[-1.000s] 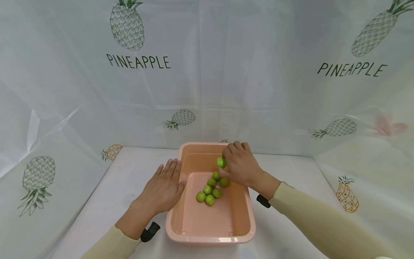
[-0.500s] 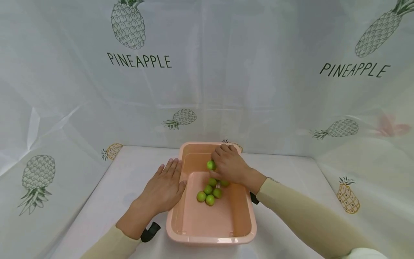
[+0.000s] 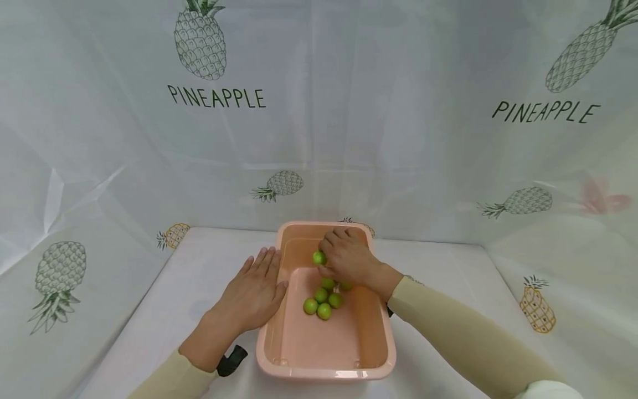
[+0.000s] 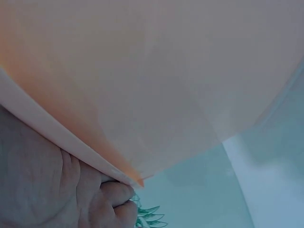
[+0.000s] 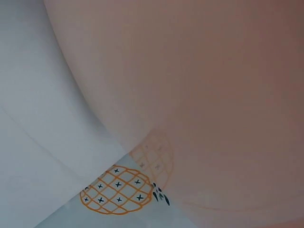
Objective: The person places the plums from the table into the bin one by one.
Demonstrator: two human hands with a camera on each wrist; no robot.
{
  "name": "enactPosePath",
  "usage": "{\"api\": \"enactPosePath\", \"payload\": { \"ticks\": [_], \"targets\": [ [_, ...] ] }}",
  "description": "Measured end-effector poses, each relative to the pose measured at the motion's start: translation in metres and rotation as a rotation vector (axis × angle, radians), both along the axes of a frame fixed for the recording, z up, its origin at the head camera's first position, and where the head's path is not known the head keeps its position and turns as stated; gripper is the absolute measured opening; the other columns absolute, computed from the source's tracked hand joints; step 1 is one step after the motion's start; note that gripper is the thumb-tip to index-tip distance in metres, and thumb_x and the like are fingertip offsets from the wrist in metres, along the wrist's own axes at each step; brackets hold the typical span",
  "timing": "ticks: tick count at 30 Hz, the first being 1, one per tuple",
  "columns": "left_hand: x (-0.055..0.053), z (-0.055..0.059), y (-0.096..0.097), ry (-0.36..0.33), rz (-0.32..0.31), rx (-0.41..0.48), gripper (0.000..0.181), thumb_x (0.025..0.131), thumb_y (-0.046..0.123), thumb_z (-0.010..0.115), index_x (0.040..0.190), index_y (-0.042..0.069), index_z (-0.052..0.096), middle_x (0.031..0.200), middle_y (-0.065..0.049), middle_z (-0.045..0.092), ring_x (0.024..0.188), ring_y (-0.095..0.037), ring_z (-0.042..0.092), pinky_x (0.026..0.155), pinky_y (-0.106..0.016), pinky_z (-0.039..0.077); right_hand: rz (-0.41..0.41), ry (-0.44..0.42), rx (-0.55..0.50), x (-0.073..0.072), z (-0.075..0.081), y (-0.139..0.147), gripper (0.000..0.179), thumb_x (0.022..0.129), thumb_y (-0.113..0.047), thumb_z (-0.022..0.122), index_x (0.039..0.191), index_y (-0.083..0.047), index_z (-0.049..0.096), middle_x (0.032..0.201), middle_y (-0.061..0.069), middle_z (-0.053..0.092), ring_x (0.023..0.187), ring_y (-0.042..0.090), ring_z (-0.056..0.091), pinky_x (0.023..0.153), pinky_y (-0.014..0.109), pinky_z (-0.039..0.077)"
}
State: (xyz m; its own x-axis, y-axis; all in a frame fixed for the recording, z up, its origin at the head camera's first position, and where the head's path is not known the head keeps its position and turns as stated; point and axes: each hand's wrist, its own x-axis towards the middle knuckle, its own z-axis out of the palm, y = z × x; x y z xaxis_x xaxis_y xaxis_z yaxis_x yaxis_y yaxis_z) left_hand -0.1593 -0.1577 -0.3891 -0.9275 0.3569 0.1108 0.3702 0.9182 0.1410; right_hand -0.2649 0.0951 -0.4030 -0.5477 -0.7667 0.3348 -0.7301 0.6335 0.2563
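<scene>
A pink plastic basin [image 3: 324,372] stands on the white table, with several small green limes [image 3: 324,311] grouped on its floor. My right hand [image 3: 349,257] reaches over the right rim and pinches a green lime [image 3: 319,257] between thumb and fingers, above the far half of the basin. Flat and with straight fingers, my left hand [image 3: 252,291] rests against the basin's left rim. The left wrist view shows that hand's palm [image 4: 42,185] along the outside of the basin wall [image 4: 142,85]. The right wrist view holds only the basin's outer wall [image 5: 190,95]; the hand is hidden there.
The white table top [image 3: 438,310] spreads to both sides of the basin. Behind it hangs a pale curtain [image 3: 379,138] printed with pineapples, which also covers both sides. A black strap [image 3: 231,360] sits at the left wrist.
My right hand has moved left over the basin, carrying the lime with it. The left hand has stayed at the left rim, and the basin holds its place.
</scene>
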Motion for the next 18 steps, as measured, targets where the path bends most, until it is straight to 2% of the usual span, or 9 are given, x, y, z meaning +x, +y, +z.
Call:
{"api": "enactPosePath", "payload": {
  "ticks": [4,11,16,18],
  "targets": [
    [0.000,-0.001,0.000,-0.011,0.001,0.001,0.069,0.111,0.035,0.044,0.161,-0.010,0.031,0.168,-0.029,0.031,0.159,-0.044,0.027,0.128,-0.060,0.026,-0.001,-0.007,0.010,0.000,-0.002,0.001,0.042,0.099,-0.046,0.066,0.119,-0.009,0.070,0.110,0.006,0.066,0.104,0.026,0.057,0.090,0.042,0.047],
    [-0.001,0.000,0.000,-0.018,0.008,0.005,0.069,0.111,0.036,0.044,0.161,-0.010,0.030,0.169,-0.028,0.030,0.159,-0.043,0.025,0.128,-0.060,0.025,-0.010,0.043,-0.055,0.002,0.000,0.003,0.032,0.096,-0.035,0.071,0.114,-0.007,0.070,0.107,0.008,0.065,0.099,0.028,0.056,0.088,0.044,0.048],
    [0.000,0.001,0.001,-0.013,0.004,0.014,0.068,0.111,0.035,0.044,0.161,-0.010,0.030,0.168,-0.029,0.031,0.159,-0.044,0.026,0.128,-0.060,0.026,-0.110,0.077,-0.181,0.014,0.002,0.014,0.027,0.094,-0.026,0.067,0.111,-0.005,0.068,0.111,0.010,0.066,0.103,0.032,0.057,0.092,0.052,0.049],
    [0.000,0.001,0.001,-0.016,0.005,0.016,0.069,0.111,0.035,0.044,0.161,-0.010,0.030,0.168,-0.029,0.030,0.159,-0.043,0.025,0.128,-0.060,0.025,-0.166,0.058,-0.243,0.021,0.003,0.022,0.030,0.093,-0.024,0.068,0.115,-0.003,0.067,0.115,0.012,0.067,0.109,0.035,0.059,0.095,0.055,0.050]
  ]
}}
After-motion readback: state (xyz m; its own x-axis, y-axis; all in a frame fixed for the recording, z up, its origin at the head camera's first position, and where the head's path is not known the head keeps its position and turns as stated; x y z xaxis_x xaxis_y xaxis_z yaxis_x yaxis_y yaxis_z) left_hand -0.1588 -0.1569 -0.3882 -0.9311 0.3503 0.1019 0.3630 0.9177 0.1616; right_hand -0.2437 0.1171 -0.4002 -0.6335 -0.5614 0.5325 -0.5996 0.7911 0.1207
